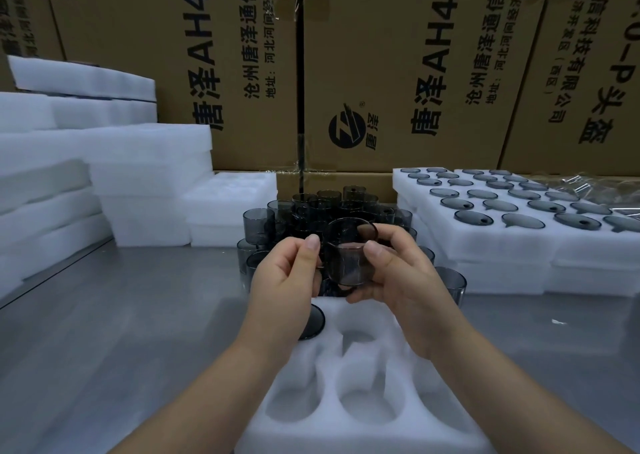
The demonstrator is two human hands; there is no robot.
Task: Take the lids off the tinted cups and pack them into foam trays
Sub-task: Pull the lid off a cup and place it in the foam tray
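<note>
I hold a smoky tinted cup (349, 263) tilted on its side above the far end of a white foam tray (332, 429) with round pockets. My right hand (398, 280) wraps the cup's body from the right. My left hand (287, 280) pinches at the cup's rim on the left, where the clear lid (349, 234) sits. A dark round piece (313, 322) lies at the tray's far left pocket, half hidden by my left wrist. Behind my hands stands a cluster of several tinted cups (311, 211).
A foam tray (485, 246) at right holds several grey lids in its pockets. Stacks of white foam (104, 176) fill the left and back. Cardboard boxes (398, 73) form a wall behind. A lone cup (450, 282) stands right of my hands. The table is grey metal (121, 332).
</note>
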